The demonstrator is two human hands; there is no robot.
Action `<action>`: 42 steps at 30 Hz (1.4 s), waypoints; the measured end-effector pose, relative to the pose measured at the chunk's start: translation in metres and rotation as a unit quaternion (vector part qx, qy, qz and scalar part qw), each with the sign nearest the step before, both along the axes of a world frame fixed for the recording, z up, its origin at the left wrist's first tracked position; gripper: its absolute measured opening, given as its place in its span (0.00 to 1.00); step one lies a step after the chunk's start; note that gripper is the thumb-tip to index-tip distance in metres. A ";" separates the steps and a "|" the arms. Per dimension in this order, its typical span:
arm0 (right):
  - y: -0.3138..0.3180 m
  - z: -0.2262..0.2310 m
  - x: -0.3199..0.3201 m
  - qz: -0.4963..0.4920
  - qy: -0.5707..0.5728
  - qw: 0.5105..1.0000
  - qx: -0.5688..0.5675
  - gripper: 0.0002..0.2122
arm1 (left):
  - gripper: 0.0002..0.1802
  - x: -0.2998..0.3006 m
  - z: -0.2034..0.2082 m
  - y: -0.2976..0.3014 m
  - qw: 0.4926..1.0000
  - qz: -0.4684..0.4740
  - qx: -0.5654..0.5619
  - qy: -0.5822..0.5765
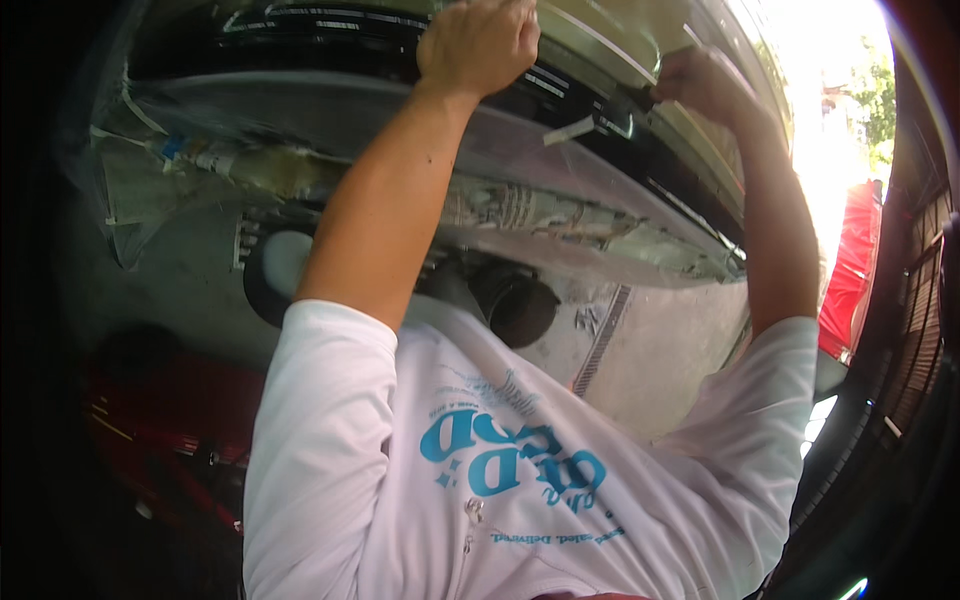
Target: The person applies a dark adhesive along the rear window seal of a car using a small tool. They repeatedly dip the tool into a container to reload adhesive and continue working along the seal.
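Both my arms reach up to a curved vehicle panel (390,62), glossy black along its edge. My left hand (482,45) is closed at the top of the view, over the panel, its fingertips partly out of sight. What it holds, if anything, is hidden. Farther right, my right hand (708,82) has its fingers curled together at a pale, shiny see-through surface (610,35) above the black edge. A small dark thing shows at its fingertips, too unclear to name. Between the hands, a short pale strip (568,131) sticks to the black edge.
Below the black edge runs a grey band, then a wrapped, papered strip (500,203) with blue tape (172,148) at its left. A round white-topped thing (285,262) and a dark round container (515,305) stand on the floor. Something red (852,265) hangs at right.
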State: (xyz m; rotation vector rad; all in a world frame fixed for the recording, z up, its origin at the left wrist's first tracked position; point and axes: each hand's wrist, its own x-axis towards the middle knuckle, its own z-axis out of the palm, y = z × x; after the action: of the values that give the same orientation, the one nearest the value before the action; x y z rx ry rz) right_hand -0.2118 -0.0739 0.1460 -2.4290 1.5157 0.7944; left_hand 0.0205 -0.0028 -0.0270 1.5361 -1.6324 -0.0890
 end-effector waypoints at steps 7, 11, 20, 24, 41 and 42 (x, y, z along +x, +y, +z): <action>0.065 -0.040 -0.070 0.013 -0.069 0.973 -0.221 0.10 | 0.08 0.001 0.002 -0.007 1.000 -0.003 -0.011 0.020; 0.082 -0.050 -0.070 0.008 -0.092 0.963 -0.255 0.10 | 0.08 0.001 -0.004 -0.008 1.000 0.001 -0.015 0.006; 0.076 -0.044 -0.040 0.016 -0.047 0.966 -0.252 0.12 | 0.09 0.002 0.003 -0.005 1.000 0.008 -0.011 0.012; 0.084 -0.053 -0.029 0.005 -0.003 0.962 -0.272 0.12 | 0.09 -0.001 -0.002 -0.007 1.000 0.005 -0.023 0.021; 0.080 -0.049 -0.036 0.008 -0.035 0.968 -0.248 0.11 | 0.07 0.001 -0.006 -0.009 0.998 0.006 -0.056 0.017; 0.084 -0.051 -0.032 0.006 -0.017 0.966 -0.256 0.12 | 0.08 0.000 -0.007 -0.009 0.998 0.004 -0.055 0.016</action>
State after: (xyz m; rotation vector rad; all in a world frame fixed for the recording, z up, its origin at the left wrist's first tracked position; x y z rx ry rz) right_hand -0.2439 0.0101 0.0954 -2.7813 1.8831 0.3873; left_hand 0.0206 -0.0121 -0.0340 1.4505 -1.5796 -0.0193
